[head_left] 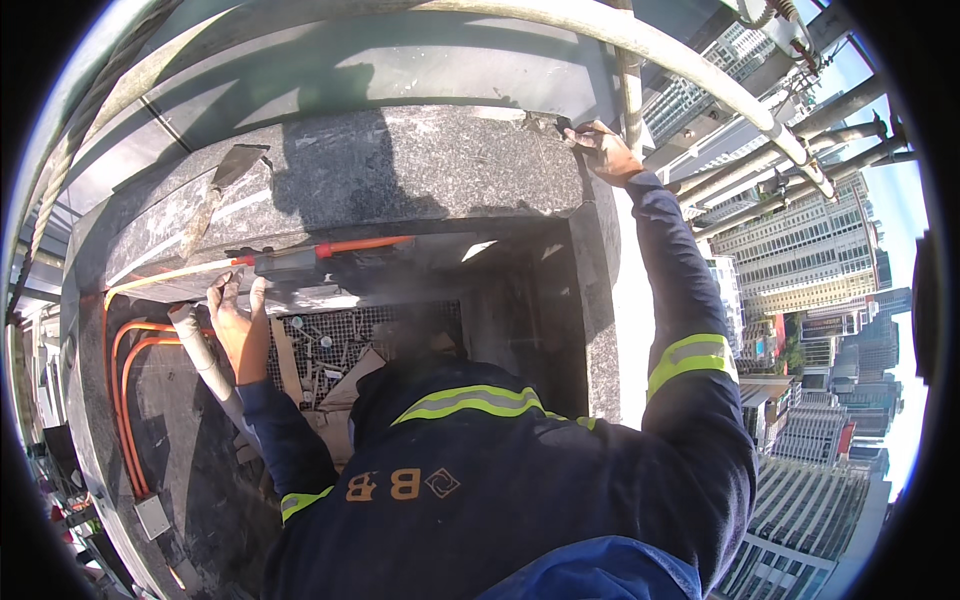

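Note:
My left hand is raised under the ledge, its fingers apart. Its fingertips are by the left end of a grey box with red connectors, where a pale orange conduit enters. Whether they touch it is hard to tell. My right hand is at the far right corner of the speckled grey stone ledge, fingers bent and closed. What lies between those fingers, if anything, is hidden. A scraper with a broad dark blade and a worn handle lies on the ledge's left part.
Below the ledge is a recess with dark mesh and scattered debris. A pale pipe leans beside my left wrist. Orange conduits run down to a small box. Scaffold tubes arch overhead; tall buildings stand far below right.

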The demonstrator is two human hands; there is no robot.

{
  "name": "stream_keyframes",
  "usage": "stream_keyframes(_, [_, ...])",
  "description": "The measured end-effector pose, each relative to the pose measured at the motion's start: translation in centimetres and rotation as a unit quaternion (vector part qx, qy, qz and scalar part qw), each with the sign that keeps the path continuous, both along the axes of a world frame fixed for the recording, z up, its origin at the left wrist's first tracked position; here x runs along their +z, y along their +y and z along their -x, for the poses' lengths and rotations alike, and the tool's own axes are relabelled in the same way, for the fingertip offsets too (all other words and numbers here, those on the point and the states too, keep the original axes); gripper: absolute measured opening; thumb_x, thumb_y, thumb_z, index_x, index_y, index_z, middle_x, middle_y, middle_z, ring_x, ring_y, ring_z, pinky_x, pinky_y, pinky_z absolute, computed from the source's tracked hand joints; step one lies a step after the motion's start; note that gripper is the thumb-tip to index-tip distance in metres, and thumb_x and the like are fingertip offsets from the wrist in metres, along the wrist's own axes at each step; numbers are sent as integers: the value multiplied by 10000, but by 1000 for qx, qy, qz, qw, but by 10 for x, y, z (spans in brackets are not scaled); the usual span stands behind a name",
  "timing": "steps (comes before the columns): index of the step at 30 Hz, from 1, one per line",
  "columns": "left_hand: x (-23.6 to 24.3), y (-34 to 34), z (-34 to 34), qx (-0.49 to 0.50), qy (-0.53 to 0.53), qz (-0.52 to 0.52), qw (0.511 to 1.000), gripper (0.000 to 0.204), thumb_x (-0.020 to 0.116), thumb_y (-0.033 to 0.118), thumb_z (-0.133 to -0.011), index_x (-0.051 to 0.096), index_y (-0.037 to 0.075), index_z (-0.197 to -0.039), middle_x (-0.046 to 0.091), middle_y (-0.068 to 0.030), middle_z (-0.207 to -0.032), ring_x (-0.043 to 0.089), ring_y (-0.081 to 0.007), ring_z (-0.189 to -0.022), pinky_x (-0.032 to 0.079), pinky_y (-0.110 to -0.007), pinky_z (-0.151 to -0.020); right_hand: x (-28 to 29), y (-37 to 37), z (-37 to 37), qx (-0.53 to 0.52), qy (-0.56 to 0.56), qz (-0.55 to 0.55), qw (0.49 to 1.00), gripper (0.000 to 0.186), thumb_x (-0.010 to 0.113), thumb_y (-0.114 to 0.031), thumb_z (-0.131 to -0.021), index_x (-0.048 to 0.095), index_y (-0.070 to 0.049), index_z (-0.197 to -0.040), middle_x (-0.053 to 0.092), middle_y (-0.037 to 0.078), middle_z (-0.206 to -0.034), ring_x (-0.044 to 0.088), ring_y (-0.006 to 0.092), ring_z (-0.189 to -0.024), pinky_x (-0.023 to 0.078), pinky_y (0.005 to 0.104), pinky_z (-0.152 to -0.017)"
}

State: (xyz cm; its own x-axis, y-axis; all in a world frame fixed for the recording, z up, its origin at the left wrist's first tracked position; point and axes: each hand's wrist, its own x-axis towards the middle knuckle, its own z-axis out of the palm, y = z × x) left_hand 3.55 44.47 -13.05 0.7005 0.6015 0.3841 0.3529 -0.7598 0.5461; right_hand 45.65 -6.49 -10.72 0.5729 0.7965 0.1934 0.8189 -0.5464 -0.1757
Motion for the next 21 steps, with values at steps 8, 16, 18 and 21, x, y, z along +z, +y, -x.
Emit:
stream_keyframes(8, [-1, -3, -11, -8, -5, -4, 1000, 489, 730, 325, -916, 672, -75, -1193, 607, -211, -1237, 558, -365, -1192, 414, -422, -1054, 10, -15, 20, -42, 45, 20, 998, 732, 492, 145, -742, 611, -203, -1375, 573, 159, -1239, 573, 346, -1170, 466, 394, -1018])
stream_keyframes(16, [-3, -1, -12, 0, -14, -10, 1000, 478, 742, 313, -907, 680, -84, -1165, 613, -207, -1221, 561, -366, -1182, 418, -424, -1048, 61, -13, 29, -41, -14, 30, 999, 493, 582, 47, -763, 720, -97, -1215, 666, 130, -1142, 612, 311, -1079, 499, 398, -957])
stream_keyframes(18, [-1, -2, -13, -3, -1, 9, 1000, 472, 749, 307, -902, 683, -81, -1162, 610, -201, -1226, 562, -363, -1184, 419, -422, -1048, 69, 10, 24, -75, -50, 38, 995, 439, 596, 4, -787, 727, -97, -1193, 669, 125, -1142, 640, 326, -1051, 519, 413, -930])
stream_keyframes(21, [-10, -2, -19, -20, -15, 26, 999, 463, 752, 305, -899, 688, -72, -1160, 602, -190, -1240, 560, -357, -1191, 418, -422, -1049, 53, 35, -1, -137, -133, 77, 979, 357, 613, -54, -837, 739, -117, -1165, 673, 133, -1141, 652, 357, -1031, 528, 423, -901])
